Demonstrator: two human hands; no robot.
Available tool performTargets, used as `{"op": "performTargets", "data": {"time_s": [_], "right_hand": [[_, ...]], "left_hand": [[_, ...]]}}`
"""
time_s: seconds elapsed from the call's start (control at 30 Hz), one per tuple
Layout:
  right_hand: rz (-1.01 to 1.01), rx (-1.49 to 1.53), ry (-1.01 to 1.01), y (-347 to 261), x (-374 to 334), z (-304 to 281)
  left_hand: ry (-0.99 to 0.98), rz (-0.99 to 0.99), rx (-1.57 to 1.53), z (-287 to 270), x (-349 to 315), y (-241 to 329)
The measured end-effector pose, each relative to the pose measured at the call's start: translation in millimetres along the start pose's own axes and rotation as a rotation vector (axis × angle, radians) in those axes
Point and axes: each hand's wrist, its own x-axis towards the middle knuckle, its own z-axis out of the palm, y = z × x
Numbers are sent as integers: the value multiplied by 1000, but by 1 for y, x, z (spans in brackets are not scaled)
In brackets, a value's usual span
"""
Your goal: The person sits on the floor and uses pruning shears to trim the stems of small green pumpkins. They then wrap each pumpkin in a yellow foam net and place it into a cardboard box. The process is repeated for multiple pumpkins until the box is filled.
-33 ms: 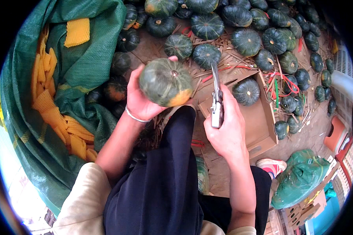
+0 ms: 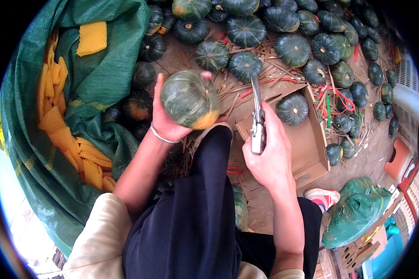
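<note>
Cups the left hand (image 2: 168, 122) with spread fingers (image 2: 206, 75). Curls the right hand (image 2: 274, 156) closed. Extends bare forearms (image 2: 142, 174) forward.

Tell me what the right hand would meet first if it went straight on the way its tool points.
Probably the dark green pumpkin on the ground: the silver tool in the right hand overlaps its edge in view, though the depth between them is unclear.

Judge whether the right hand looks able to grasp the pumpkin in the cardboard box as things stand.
Probably not: the right hand is closed around a metal tool. Otherwise the way looks free: the pumpkin lies nearby and the cardboard box is open above.
</note>
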Motion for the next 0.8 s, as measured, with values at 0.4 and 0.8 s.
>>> {"op": "performTargets", "data": {"time_s": [0.4,0.8], "right_hand": [[-373,-388,-21,6,-5,-3],[-715,-881,-12,6,30,-17]], "left_hand": [[413,131,143,10,-13,7],[705,-113,471,28,0,5]]}}
